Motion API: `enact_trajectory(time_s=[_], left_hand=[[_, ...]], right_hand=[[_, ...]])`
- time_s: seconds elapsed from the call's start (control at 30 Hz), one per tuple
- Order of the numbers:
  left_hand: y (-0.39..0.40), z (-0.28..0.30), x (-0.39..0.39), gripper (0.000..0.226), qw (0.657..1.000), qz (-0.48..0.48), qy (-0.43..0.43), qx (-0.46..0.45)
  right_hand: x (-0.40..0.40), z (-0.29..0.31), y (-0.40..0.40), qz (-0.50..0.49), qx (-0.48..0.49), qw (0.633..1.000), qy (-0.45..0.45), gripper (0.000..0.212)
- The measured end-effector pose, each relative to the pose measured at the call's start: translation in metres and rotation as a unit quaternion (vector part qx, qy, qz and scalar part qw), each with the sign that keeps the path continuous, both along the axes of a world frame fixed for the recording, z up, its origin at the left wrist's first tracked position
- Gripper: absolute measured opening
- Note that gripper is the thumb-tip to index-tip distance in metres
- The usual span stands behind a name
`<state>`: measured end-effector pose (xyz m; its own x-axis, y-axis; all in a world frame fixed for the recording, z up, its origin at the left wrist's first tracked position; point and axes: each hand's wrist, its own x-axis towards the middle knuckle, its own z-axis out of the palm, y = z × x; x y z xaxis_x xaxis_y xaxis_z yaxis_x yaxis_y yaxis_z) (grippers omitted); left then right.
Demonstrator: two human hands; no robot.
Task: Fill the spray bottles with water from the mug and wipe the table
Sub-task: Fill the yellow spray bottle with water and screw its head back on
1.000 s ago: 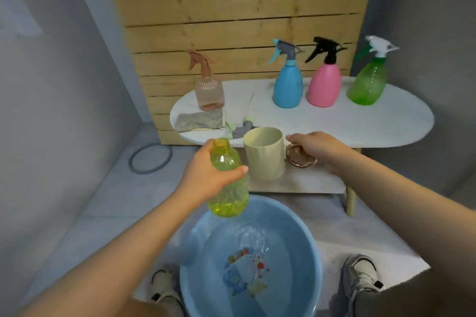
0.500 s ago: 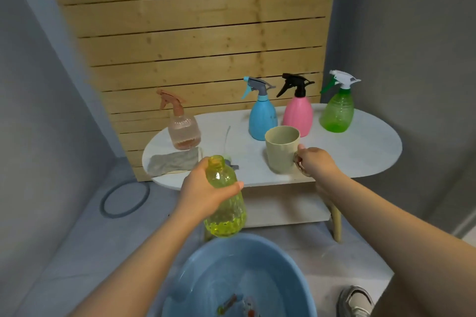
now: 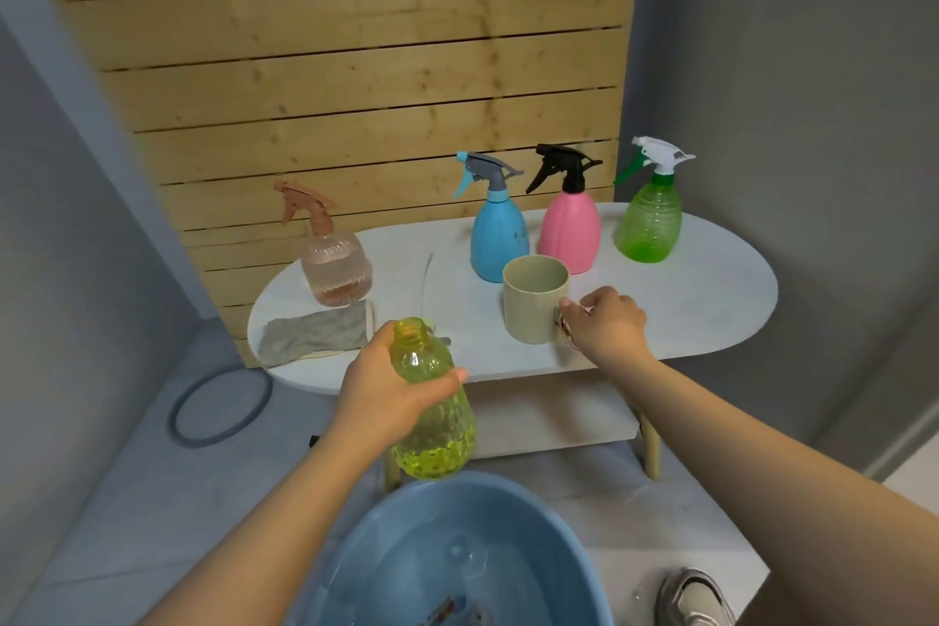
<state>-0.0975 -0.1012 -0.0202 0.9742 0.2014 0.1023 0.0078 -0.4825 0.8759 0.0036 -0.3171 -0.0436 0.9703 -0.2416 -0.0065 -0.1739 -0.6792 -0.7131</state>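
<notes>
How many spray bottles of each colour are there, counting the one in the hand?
Clear pinkish bottle: 1
Blue bottle: 1
Pink bottle: 1
Green bottle: 1
Yellow bottle, capless, held by the left hand: 1
Total: 5
</notes>
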Motion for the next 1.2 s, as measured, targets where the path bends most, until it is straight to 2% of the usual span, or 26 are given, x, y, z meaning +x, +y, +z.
enact_trajectory(time_s=[0.07, 0.13, 0.2, 0.27, 0.37, 0.43, 0.5, 0.73, 0.8, 0.87, 0.9, 0.97, 1.0, 1.07, 1.2], left_hand=[[0.000, 0.001, -0.002, 0.043, 1.000, -0.002, 0.001, -0.005], [0.002, 0.004, -0.004, 0.043, 1.000, 0.000, 0.001, -0.022], [0.003, 0.009, -0.007, 0.043, 0.999, -0.003, 0.000, -0.032], [0.004, 0.013, -0.009, 0.041, 0.999, -0.005, -0.003, -0.038], [0.001, 0.018, -0.009, 0.038, 0.999, -0.008, -0.013, -0.039], [-0.001, 0.020, -0.009, 0.040, 0.999, -0.010, -0.020, -0.035], [-0.004, 0.021, -0.007, 0.043, 0.999, -0.011, -0.024, -0.036], [-0.014, 0.019, 0.006, 0.043, 0.997, -0.027, -0.037, -0.055], [-0.011, 0.021, 0.012, 0.055, 0.995, -0.074, -0.019, -0.069], [-0.003, 0.022, 0.021, 0.074, 0.983, -0.136, 0.005, -0.120], [0.001, 0.020, 0.028, 0.075, 0.979, -0.137, 0.012, -0.150], [0.008, 0.013, 0.040, 0.054, 0.982, -0.091, 0.010, -0.166], [0.011, 0.006, 0.046, 0.039, 0.990, -0.043, 0.004, -0.135], [0.017, -0.012, 0.058, 0.019, 0.999, 0.047, -0.002, -0.013], [0.019, -0.041, 0.078, 0.037, 0.978, 0.100, 0.012, 0.184]], right_hand=[[-0.013, 0.002, 0.005, -0.006, 0.003, 0.993, -0.118, 0.030], [-0.026, 0.009, 0.010, 0.086, 0.063, 0.980, -0.169, 0.026], [-0.044, 0.017, 0.016, 0.237, 0.139, 0.958, -0.085, 0.031], [-0.059, 0.019, 0.020, 0.368, 0.153, 0.917, 0.018, 0.052], [-0.070, 0.009, 0.031, 0.443, 0.168, 0.877, 0.082, 0.082], [-0.073, 0.004, 0.041, 0.447, 0.209, 0.866, 0.084, 0.091], [-0.075, 0.001, 0.051, 0.441, 0.251, 0.859, 0.072, 0.089], [-0.071, -0.007, 0.068, 0.359, 0.256, 0.897, 0.004, 0.070], [-0.068, -0.007, 0.066, 0.343, 0.263, 0.902, -0.003, 0.066], [-0.064, -0.007, 0.063, 0.321, 0.271, 0.907, 0.006, 0.066], [-0.062, -0.006, 0.061, 0.310, 0.268, 0.912, 0.008, 0.067], [-0.059, -0.006, 0.059, 0.289, 0.234, 0.928, 0.004, 0.068], [-0.058, -0.006, 0.058, 0.278, 0.212, 0.937, 0.000, 0.066], [-0.055, -0.008, 0.058, 0.258, 0.172, 0.951, -0.010, 0.066], [-0.049, -0.010, 0.058, 0.229, 0.139, 0.963, -0.025, 0.070]])
